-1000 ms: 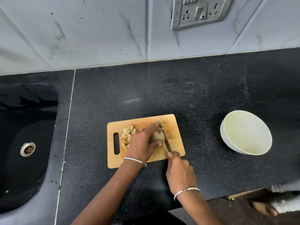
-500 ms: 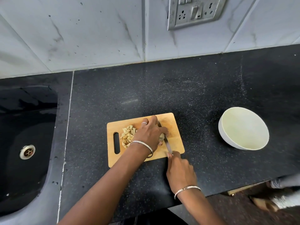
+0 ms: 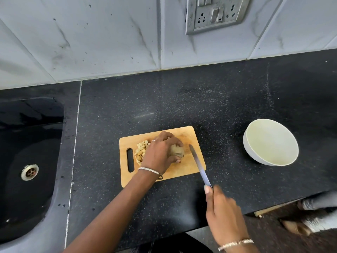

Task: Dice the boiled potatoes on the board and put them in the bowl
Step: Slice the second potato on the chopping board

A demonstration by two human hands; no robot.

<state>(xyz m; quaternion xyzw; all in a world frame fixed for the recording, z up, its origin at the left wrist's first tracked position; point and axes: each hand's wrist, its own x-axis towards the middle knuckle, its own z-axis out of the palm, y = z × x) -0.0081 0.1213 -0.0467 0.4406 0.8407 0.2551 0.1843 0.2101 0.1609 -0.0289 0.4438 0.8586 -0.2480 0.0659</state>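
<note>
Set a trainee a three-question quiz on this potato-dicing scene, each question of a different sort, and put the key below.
1. True or false: the bowl already holds diced potato.
2. The diced pieces lie on the board: A) beside the handle slot; B) at the edge nearest the bowl; C) off it, on the counter.
3. Fill in: the knife is held by the ___ hand, while the other grips the potato.

Key: 1 false, it is empty. 2 A. 3 right: the right hand holds the knife and the left hand holds the potato.
</note>
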